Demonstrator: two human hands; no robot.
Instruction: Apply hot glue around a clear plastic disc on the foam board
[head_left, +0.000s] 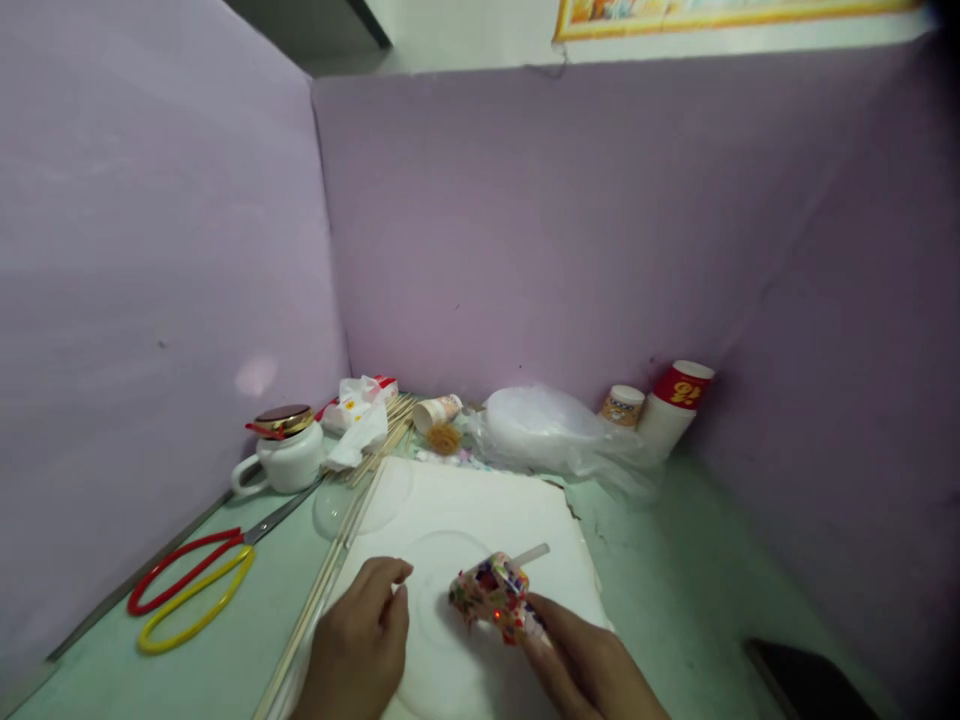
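My right hand (577, 655) is closed around a small glue gun (491, 598) with a colourful patterned body and a lit red spot. A translucent glue stick (531, 556) juts from it toward the upper right. To the left, my left hand (364, 640) hovers over the white board (480, 500), its fingers loosely curled. Thumb and index tips stay slightly apart, and I see nothing between them. Under both hands, a clear round disc (442, 540) appears to lie on the board.
Scissors (247, 540) with red and yellow handles lie left, near a white mug (289, 460). Thin sticks (322, 590) run along the board's left edge. Behind are tissues (360, 420), a plastic bag (555, 430) and paper cups (671, 405). A dark flat object (810, 680) lies right.
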